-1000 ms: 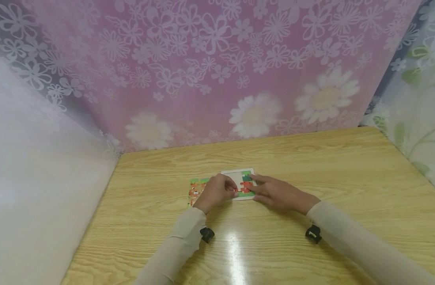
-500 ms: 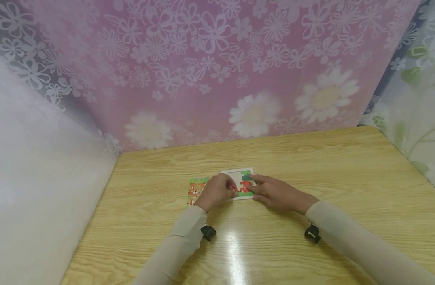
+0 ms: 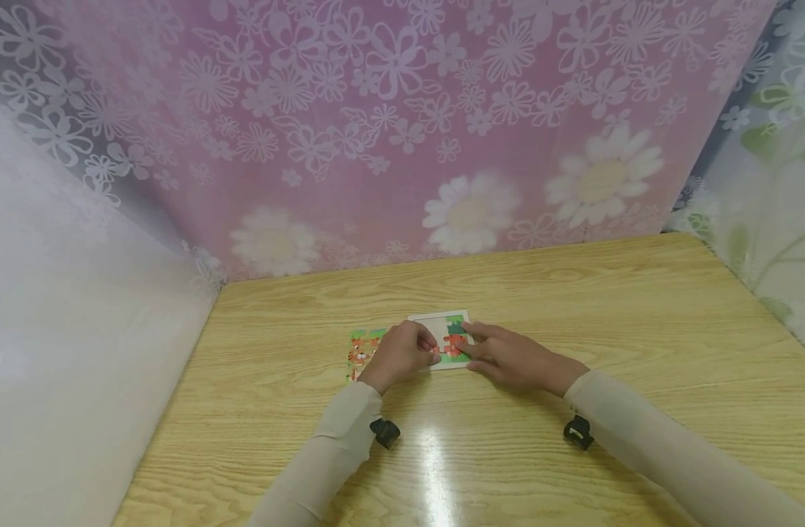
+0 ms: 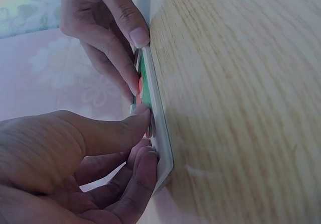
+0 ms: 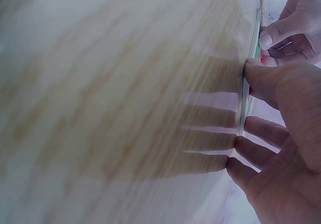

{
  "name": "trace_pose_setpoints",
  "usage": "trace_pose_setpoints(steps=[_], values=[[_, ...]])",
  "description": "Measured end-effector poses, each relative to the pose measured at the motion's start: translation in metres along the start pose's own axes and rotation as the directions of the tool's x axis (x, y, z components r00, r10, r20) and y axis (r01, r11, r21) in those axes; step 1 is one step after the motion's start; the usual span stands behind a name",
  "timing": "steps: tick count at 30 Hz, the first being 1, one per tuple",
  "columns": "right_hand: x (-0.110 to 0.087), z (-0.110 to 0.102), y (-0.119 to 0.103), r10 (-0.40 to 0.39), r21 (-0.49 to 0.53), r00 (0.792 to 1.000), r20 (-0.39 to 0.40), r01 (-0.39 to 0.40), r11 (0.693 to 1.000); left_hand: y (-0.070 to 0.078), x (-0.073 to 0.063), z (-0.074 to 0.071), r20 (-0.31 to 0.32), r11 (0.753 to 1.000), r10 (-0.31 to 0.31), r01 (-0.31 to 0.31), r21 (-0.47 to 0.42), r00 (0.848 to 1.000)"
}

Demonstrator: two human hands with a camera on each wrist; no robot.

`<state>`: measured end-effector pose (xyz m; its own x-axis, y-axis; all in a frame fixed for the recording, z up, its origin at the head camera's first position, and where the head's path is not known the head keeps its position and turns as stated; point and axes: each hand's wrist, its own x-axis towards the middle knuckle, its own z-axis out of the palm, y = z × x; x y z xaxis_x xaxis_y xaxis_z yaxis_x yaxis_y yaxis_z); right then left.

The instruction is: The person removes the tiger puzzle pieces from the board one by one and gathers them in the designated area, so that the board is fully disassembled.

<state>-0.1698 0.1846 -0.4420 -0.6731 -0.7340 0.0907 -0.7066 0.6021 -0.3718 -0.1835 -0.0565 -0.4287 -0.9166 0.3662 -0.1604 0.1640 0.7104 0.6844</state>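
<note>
My left hand (image 3: 402, 353) pinches a small jigsaw piece (image 4: 148, 132) between thumb and fingertips, low over the white puzzle tray (image 3: 437, 328). Most of that piece is hidden by the fingers. Along the tray's right side lie fitted green and red pieces (image 3: 455, 341). My right hand (image 3: 517, 359) reaches in from the right, fingers extended, with fingertips resting on those pieces and the tray's right rim. In the left wrist view its thumb (image 4: 139, 37) sits at the rim. Tiger-patterned jigsaw pieces (image 3: 358, 356) lie left of the tray, partly covered by my left hand.
The wood-grain table (image 3: 257, 439) extends around the tray on all sides. A pink flowered curtain (image 3: 376, 183) closes off the back, with pale hangings at left (image 3: 80, 329) and right (image 3: 784, 241). Black wrist cameras (image 3: 385, 432) sit below both hands.
Both hands keep nearly the same places; only slight movement of the left fingers on the piece shows. The tray and the pieces beside it stay put.
</note>
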Motion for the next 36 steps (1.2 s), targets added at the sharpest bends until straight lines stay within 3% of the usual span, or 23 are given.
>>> trace_pose_setpoints(steps=[7, 19, 27, 36], values=[[0.000, 0.000, -0.001, 0.009, -0.003, 1.000, 0.002, -0.009, 1.000, -0.003, -0.003, -0.002, -0.007, 0.998, 0.021, -0.021, -0.064, 1.000], [0.000, 0.000, 0.000, 0.016, 0.010, 1.000, 0.012, -0.016, 1.000, -0.004, -0.004, -0.003, -0.065, 0.990, 0.095, -0.101, -0.096, 0.993], [0.000, 0.001, 0.000, -0.001, -0.019, 1.000, -0.010, 0.001, 1.000, -0.004, -0.008, -0.021, -0.128, 0.991, 0.100, -0.111, -0.078, 0.987], [-0.001, -0.001, -0.003, 0.018, -0.004, 1.000, -0.001, -0.018, 1.000, -0.022, -0.022, -0.041, -0.170, 0.992, 0.069, -0.085, -0.093, 0.983]])
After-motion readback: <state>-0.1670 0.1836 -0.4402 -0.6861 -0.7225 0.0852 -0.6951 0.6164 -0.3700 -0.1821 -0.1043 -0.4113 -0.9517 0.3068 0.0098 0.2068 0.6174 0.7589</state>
